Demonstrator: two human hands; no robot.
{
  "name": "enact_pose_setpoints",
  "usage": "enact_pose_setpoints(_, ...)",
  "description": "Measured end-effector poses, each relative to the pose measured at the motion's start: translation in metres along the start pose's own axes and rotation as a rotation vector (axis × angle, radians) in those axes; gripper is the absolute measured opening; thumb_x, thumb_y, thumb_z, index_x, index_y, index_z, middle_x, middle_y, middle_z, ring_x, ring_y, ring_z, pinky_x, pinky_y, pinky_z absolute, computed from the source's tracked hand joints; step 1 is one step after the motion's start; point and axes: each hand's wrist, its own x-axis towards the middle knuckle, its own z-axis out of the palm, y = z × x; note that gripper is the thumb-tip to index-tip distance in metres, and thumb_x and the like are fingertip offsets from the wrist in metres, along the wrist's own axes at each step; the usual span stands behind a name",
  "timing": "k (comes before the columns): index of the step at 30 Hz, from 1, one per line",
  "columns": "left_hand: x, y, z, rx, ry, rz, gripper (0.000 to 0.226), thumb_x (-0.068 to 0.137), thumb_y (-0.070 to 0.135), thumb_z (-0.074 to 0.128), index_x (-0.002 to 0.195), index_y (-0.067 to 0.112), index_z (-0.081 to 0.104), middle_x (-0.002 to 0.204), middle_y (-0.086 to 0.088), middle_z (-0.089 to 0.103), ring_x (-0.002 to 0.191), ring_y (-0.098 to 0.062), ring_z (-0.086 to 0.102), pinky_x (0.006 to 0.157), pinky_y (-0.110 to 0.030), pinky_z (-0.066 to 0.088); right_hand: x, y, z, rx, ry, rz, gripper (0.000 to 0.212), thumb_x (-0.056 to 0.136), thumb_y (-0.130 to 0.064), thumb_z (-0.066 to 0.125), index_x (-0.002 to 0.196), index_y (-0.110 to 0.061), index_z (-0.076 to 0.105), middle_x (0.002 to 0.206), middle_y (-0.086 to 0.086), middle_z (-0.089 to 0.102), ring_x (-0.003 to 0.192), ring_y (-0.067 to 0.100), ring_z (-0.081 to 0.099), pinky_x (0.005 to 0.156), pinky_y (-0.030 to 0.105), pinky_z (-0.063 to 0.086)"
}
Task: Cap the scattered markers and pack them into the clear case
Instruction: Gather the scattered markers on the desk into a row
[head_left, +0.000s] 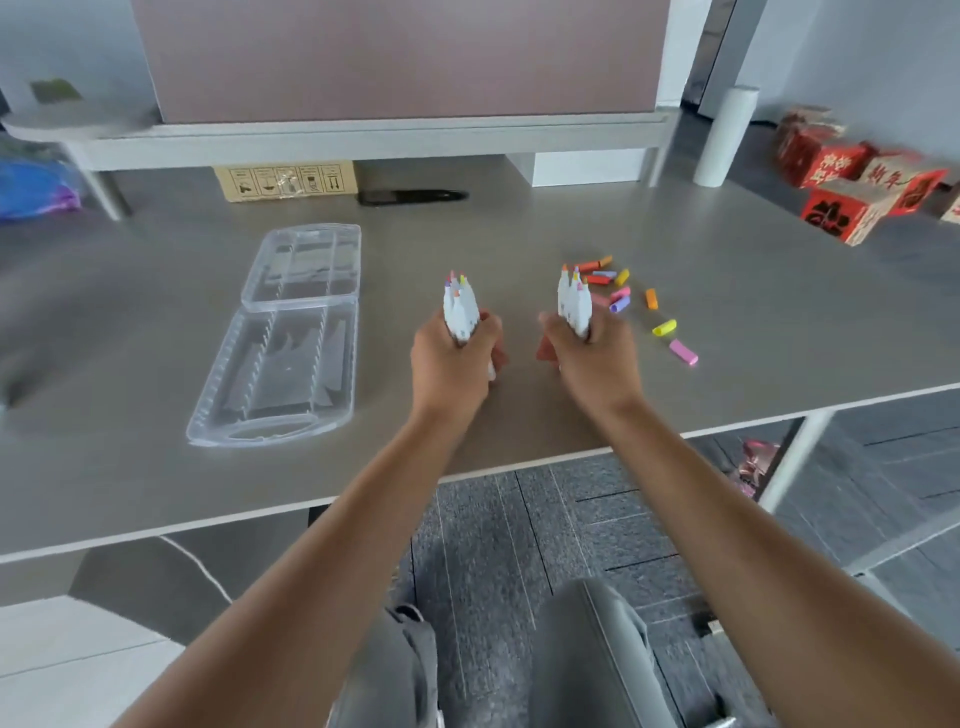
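Left hand (451, 358) fingers curled round a bundle of uncapped markers (460, 306), tips up; right hand (592, 358) grips a second bundle (574, 301). Both sit mid-counter (727, 332), near its front edge. Loose caps (631, 296) scattered just right of the right hand. Clear case (291, 338) lies open (lid hinged back) well left, bare counter between.

Both bare forearms reach forward side by side; the left hand (453, 358) and right hand (592, 353) are each clenched into a fist
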Motion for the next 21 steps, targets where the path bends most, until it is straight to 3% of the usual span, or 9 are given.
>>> enact_pose_setpoints(3, 0.017, 0.008, 0.001, -0.002, -0.001, -0.213, 0.005, 0.091, 0.007, 0.061, 0.089, 0.004, 0.064, 0.062, -0.012, 0.068, 0.05, -0.026, 0.068, 0.043, -0.03, 0.05, 0.02, -0.008, 0.001, -0.034, -0.102, 0.168, 0.023, 0.091, -0.021, 0.062, 0.071, -0.011, 0.062, 0.069, 0.011, 0.071, 0.054, 0.024, 0.07, 0.062, 0.042, 0.061)
enact_pose_setpoints(5, 0.03, 0.016, -0.003, -0.045, -0.103, -0.439, 0.013, 0.092, 0.002, 0.062, 0.103, -0.005, 0.062, 0.064, -0.015, 0.068, 0.049, -0.028, 0.068, 0.052, -0.04, 0.061, 0.028, -0.018, -0.001, 0.008, -0.24, 0.331, 0.007, 0.094, -0.004, 0.062, 0.088, -0.005, 0.058, 0.075, 0.018, 0.063, 0.04, 0.015, 0.062, 0.048, 0.032, 0.055)
enact_pose_setpoints(8, 0.045, 0.026, -0.009, 0.067, -0.305, -0.623, 0.027, 0.091, 0.004, 0.07, 0.113, -0.006, 0.057, 0.073, -0.019, 0.069, 0.055, -0.031, 0.071, 0.063, -0.046, 0.063, 0.034, -0.029, -0.001, -0.053, -0.37, 0.432, 0.011, 0.093, 0.001, 0.066, 0.096, -0.004, 0.058, 0.071, 0.014, 0.062, 0.038, 0.012, 0.06, 0.04, 0.027, 0.054)
enact_pose_setpoints(12, 0.056, 0.032, -0.013, 0.215, -0.359, -0.662, 0.03, 0.088, 0.009, 0.075, 0.11, -0.001, 0.058, 0.084, -0.022, 0.07, 0.054, -0.029, 0.072, 0.049, -0.041, 0.061, 0.038, -0.037, 0.001, -0.159, -0.389, 0.423, 0.014, 0.089, -0.006, 0.076, 0.092, -0.002, 0.063, 0.073, 0.015, 0.066, 0.057, 0.023, 0.067, 0.039, 0.024, 0.049)
enact_pose_setpoints(14, 0.057, 0.034, -0.016, 0.26, -0.366, -0.636, 0.037, 0.083, 0.013, 0.079, 0.112, -0.001, 0.061, 0.088, -0.023, 0.071, 0.056, -0.031, 0.073, 0.049, -0.04, 0.06, 0.041, -0.038, 0.001, -0.334, -0.359, 0.32, 0.022, 0.085, -0.019, 0.082, 0.084, -0.008, 0.063, 0.072, 0.01, 0.062, 0.063, 0.023, 0.062, 0.047, 0.022, 0.042)
enact_pose_setpoints(16, 0.057, 0.037, -0.018, 0.334, -0.356, -0.576, 0.044, 0.073, 0.016, 0.086, 0.108, -0.001, 0.065, 0.091, -0.024, 0.072, 0.065, -0.032, 0.074, 0.053, -0.039, 0.061, 0.041, -0.039, 0.0, -0.471, -0.337, 0.223, 0.027, 0.084, -0.027, 0.083, 0.081, -0.009, 0.063, 0.067, 0.004, 0.054, 0.062, 0.02, 0.055, 0.053, 0.024, 0.038)
enact_pose_setpoints(19, 0.052, 0.046, -0.02, 0.353, -0.374, -0.571, 0.035, 0.082, 0.006, 0.08, 0.11, -0.004, 0.061, 0.09, -0.028, 0.07, 0.06, -0.033, 0.073, 0.049, -0.04, 0.06, 0.039, -0.037, 0.0, -0.489, -0.294, 0.202, 0.027, 0.083, -0.028, 0.082, 0.076, -0.009, 0.064, 0.059, 0.003, 0.052, 0.053, 0.015, 0.05, 0.05, 0.025, 0.034)
enact_pose_setpoints(21, 0.049, 0.047, -0.02, 0.374, -0.367, -0.547, 0.03, 0.083, 0.003, 0.079, 0.105, -0.005, 0.06, 0.092, -0.03, 0.068, 0.066, -0.037, 0.074, 0.058, -0.047, 0.063, 0.035, -0.033, 0.001, -0.517, -0.244, 0.16, 0.036, 0.082, -0.031, 0.079, 0.064, -0.009, 0.057, 0.054, 0.004, 0.049, 0.052, 0.019, 0.047, 0.052, 0.026, 0.031)
